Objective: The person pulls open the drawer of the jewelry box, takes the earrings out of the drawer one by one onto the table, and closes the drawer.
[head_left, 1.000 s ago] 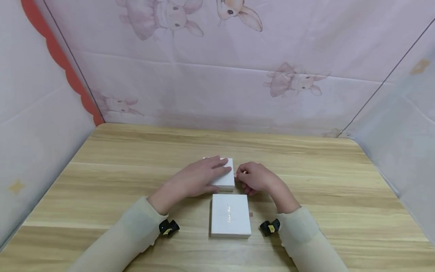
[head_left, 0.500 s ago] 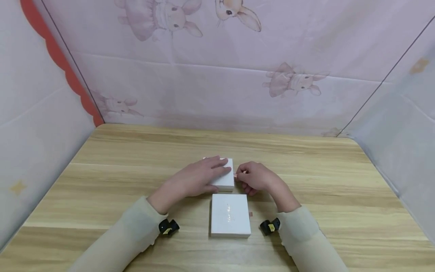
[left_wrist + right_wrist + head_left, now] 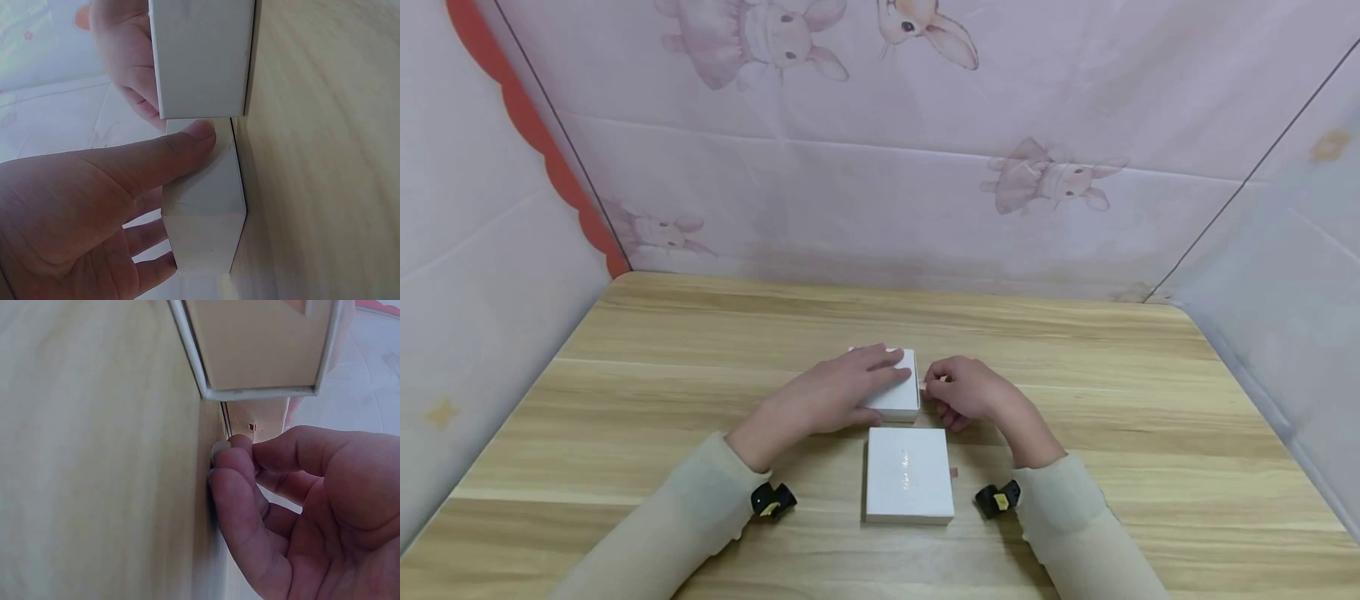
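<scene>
- The left hand comes in from the near left, fingers spread wide and fairly straight across the top of the far box, thumb against its near side; it seems to brace the box.
- The far box lies flat on the table, between the hands.
- The near box lies just nearer, untouched by either hand, its own tab at the right.
- The right hand, wrist bent inward, pinches the far box's ribbon tab narrowly.
- The step looks like drawing out the drawer; the next move calls for a level rightward pull against the left hand's hold.
</scene>
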